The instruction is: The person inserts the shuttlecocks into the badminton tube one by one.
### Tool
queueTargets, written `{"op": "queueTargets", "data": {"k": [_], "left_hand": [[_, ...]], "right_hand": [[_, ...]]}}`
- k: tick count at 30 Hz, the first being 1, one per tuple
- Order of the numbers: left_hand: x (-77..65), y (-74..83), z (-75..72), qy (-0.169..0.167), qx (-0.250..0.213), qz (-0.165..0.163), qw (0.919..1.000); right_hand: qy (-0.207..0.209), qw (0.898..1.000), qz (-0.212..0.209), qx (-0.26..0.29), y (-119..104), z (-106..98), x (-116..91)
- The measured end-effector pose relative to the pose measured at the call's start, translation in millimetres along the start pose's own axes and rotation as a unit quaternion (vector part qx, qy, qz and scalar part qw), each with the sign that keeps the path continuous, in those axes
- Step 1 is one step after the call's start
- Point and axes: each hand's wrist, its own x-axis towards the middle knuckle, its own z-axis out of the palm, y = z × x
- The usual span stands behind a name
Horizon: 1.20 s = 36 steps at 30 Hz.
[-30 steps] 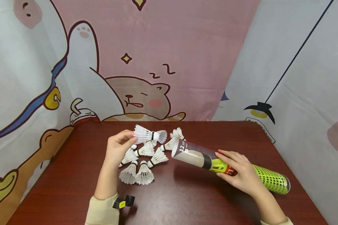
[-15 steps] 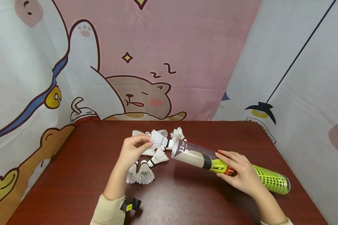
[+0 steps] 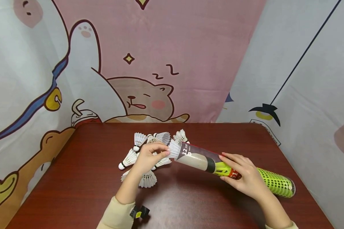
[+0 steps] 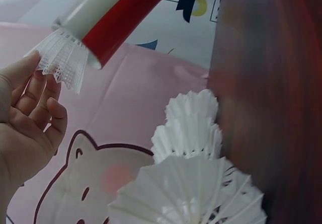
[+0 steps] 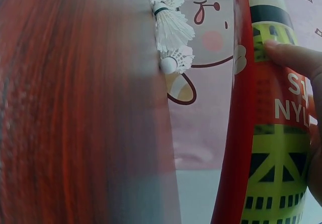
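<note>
A white shuttlecock (image 3: 175, 149) sits partly inside the mouth of a shuttlecock tube (image 3: 197, 160); only its skirt sticks out. My left hand (image 3: 149, 159) pinches the skirt's edge between thumb and fingers. In the left wrist view the skirt (image 4: 63, 60) shows clearly, while the cork end is hidden in the tube. My right hand (image 3: 247, 178) grips the tube round its middle, tilted with the mouth to the left. Its thumb lies over the printed label (image 5: 282, 98) in the right wrist view.
Several loose shuttlecocks (image 3: 128, 159) lie on the dark red wooden table (image 3: 189, 203), left of the tube and partly behind my left hand. Another shuttlecock (image 3: 181, 135) lies just beyond the tube's mouth. A cartoon-printed cloth (image 3: 195, 63) hangs behind the table.
My left hand has moved right, bringing the shuttlecock from above the pile to the tube's mouth and cork-first into it. My right hand and the tube have stayed in place.
</note>
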Motion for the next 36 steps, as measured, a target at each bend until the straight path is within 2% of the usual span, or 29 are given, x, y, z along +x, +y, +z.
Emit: {"op": "queueTargets", "data": {"k": [2, 7, 14, 24, 26, 33, 36], "left_hand": [[0.3, 7.5, 2.9, -0.004, 0.005, 0.001, 1.0000], [-0.4, 5.1, 10.4, -0.017, 0.004, -0.006, 0.9998], [-2.5, -28.5, 21.3, -0.040, -0.045, -0.017, 0.9980], [-3.5, -38.2, 25.3, -0.044, -0.050, -0.016, 0.9976], [-3.9, -37.5, 26.6, -0.044, -0.050, -0.023, 0.9975], [-2.2, -8.9, 28.3, -0.066, -0.042, -0.026, 0.9966], [-2.3, -5.4, 27.5, -0.078, -0.037, -0.038, 0.9955]], "right_hand": [[-0.001, 1.000, 0.000, 0.000, -1, 0, 0], [-0.010, 1.000, 0.008, 0.000, -3, 0, 1], [-0.012, 1.000, 0.004, 0.004, -5, 1, 1], [-0.001, 1.000, -0.015, 0.009, -2, 5, 0], [0.004, 1.000, -0.022, 0.009, -3, 5, 0], [0.020, 0.998, -0.051, 0.013, -4, 8, 3], [0.028, 0.998, -0.060, 0.011, -3, 8, 2]]}}
